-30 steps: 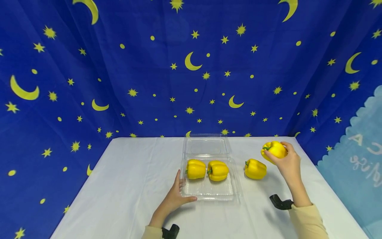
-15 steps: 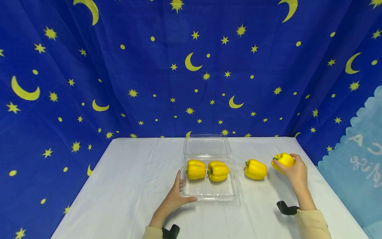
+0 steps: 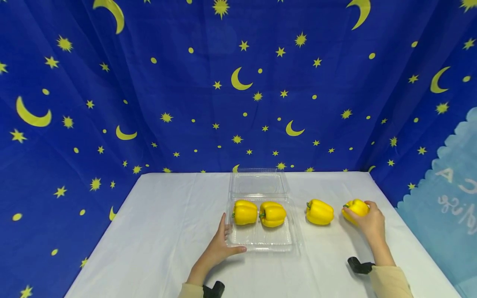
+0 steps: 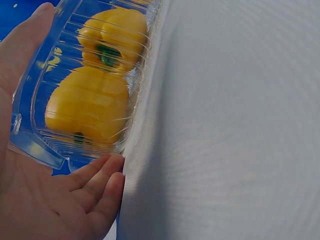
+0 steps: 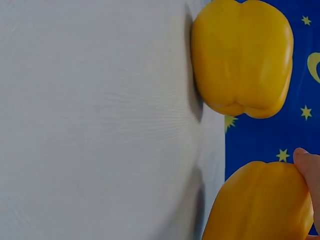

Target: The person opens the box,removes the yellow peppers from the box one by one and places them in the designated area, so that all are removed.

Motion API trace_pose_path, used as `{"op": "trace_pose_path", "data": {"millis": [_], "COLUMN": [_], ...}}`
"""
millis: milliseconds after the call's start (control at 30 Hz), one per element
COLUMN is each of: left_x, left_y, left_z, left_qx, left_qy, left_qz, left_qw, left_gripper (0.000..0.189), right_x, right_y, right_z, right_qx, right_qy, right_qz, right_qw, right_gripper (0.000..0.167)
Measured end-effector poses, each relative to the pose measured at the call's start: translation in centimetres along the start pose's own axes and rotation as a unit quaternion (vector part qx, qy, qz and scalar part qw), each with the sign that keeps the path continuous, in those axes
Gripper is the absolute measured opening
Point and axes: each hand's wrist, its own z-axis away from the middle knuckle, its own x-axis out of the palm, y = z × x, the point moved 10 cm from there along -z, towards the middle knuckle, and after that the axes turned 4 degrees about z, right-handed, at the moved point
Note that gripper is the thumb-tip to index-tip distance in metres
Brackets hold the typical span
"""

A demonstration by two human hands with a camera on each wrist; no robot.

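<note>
My right hand (image 3: 374, 224) grips a yellow bell pepper (image 3: 357, 209), low over the table at the right; in the right wrist view a fingertip lies along the side of this held pepper (image 5: 260, 205). Just left of it, another yellow bell pepper (image 3: 319, 212) lies on its side on the cloth. Two more yellow bell peppers lie side by side in a clear plastic clamshell container (image 3: 257, 245), whose lid (image 3: 258, 182) is folded back. At the container's front left corner my left hand (image 3: 217, 249) touches the wall with thumb and fingers spread; its fingertips (image 4: 116, 160) show near the base.
A white cloth covers the table (image 3: 156, 231). Behind it and along the sides hangs a blue curtain (image 3: 193, 95) with yellow moons and stars. A light blue panel (image 3: 443, 203) with pale letters stands at the right.
My right hand has come down and a little to the right with its bell pepper, from above the table to beside the loose pepper. The left hand and container stay in place.
</note>
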Motion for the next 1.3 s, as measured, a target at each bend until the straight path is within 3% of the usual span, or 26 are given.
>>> {"op": "trace_pose_path", "data": {"millis": [300, 767, 1300], "left_x": [0.0, 0.0, 0.0], "left_y": [0.0, 0.0, 0.0], "left_z": [0.1, 0.1, 0.1], "left_qx": [-0.003, 0.006, 0.001], "left_qy": [-0.001, -0.001, 0.002], "left_qz": [-0.001, 0.001, -0.005], "left_qw": [1.0, 1.0, 1.0], "left_gripper": [0.127, 0.126, 0.126], "right_x": [1.1, 1.7, 2.3], "right_y": [0.9, 0.4, 0.8], "right_z": [-0.2, -0.2, -0.3], "right_qx": [0.002, -0.019, -0.004], "right_qy": [-0.01, -0.021, -0.057], "right_qz": [-0.001, 0.029, 0.069], "right_qw": [0.9999, 0.9992, 0.9959], "right_gripper": [0.08, 0.084, 0.088]}}
